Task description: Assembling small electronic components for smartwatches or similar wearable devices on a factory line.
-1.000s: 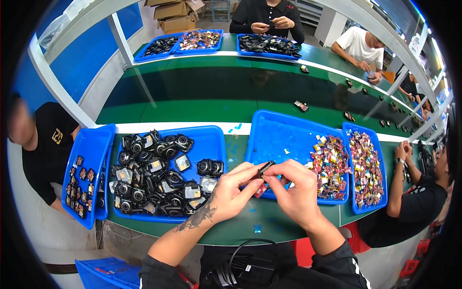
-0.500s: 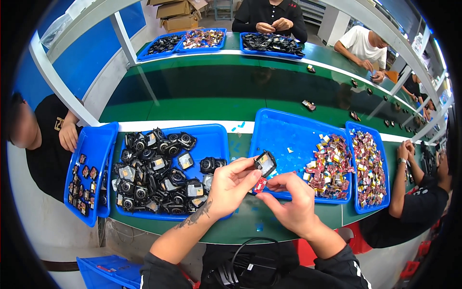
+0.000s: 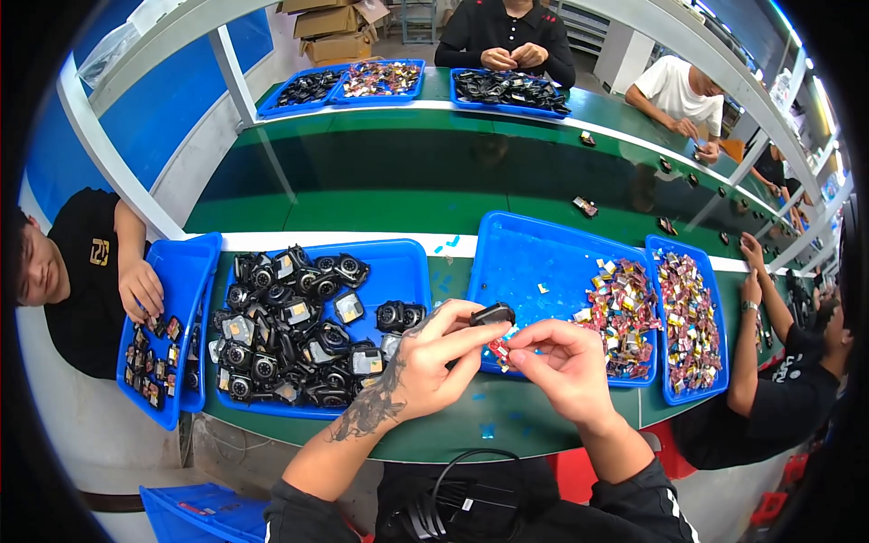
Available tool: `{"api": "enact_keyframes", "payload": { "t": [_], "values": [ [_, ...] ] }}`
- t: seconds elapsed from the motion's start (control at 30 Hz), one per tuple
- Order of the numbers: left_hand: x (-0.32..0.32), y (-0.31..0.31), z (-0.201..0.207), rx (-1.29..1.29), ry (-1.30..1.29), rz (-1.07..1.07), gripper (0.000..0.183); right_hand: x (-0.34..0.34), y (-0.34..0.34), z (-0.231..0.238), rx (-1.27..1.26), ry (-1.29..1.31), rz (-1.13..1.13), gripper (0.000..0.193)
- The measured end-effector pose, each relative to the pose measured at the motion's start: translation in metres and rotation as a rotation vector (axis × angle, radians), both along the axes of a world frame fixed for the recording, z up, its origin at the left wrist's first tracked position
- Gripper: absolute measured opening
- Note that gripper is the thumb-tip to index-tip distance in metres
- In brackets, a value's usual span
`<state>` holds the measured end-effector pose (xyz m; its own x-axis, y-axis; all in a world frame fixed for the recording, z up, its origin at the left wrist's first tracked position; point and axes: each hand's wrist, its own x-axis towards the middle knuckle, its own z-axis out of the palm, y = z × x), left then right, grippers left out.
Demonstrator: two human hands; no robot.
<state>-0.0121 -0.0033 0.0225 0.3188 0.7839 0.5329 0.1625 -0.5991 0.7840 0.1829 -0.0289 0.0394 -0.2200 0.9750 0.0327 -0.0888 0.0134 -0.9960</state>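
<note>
Just below the centre of the frame, I see my left hand (image 3: 433, 357) gripping a small black plastic camera housing (image 3: 491, 315) between thumb and fingertips. My right hand (image 3: 563, 366) pinches a small red-and-white tabbed part (image 3: 499, 348) just under it. Both hover over the near edge of the wide blue plastic tray (image 3: 534, 262), right of the blue tray heaped with black housings (image 3: 398, 267).

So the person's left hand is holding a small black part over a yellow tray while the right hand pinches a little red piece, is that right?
Not quite: the tray is blue, not yellow. In the head view the left hand holds the small black part over the near edge of the blue plastic tray, while the right hand pinches the little red piece, as you said.
</note>
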Motion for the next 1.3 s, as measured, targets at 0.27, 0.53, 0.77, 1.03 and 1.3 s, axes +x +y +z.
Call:
{"api": "enact_keyframes", "payload": {
  "t": [0.27,0.53,0.77,1.03,1.3],
  "values": [
    [0.000,0.005,-0.012,0.208,0.108,0.086,0.027,-0.001,-0.001,0.002,-0.038,-0.036,-0.018,0.014],
    [0.000,0.007,-0.019,0.461,0.288,0.131,0.018,0.005,0.003,-0.002,-0.020,-0.154,-0.055,0.012],
    [-0.001,0.006,-0.019,0.587,0.375,0.124,0.017,0.008,0.010,-0.011,-0.084,-0.237,-0.012,0.011],
    [0.007,-0.003,-0.011,-0.060,0.168,-0.039,0.015,0.015,0.002,-0.019,-0.319,0.260,0.116,0.009],
    [0.014,-0.002,-0.030,-0.783,-0.224,-0.265,0.017,0.005,-0.010,-0.018,0.030,0.054,-0.106,0.023]
  ]
}}
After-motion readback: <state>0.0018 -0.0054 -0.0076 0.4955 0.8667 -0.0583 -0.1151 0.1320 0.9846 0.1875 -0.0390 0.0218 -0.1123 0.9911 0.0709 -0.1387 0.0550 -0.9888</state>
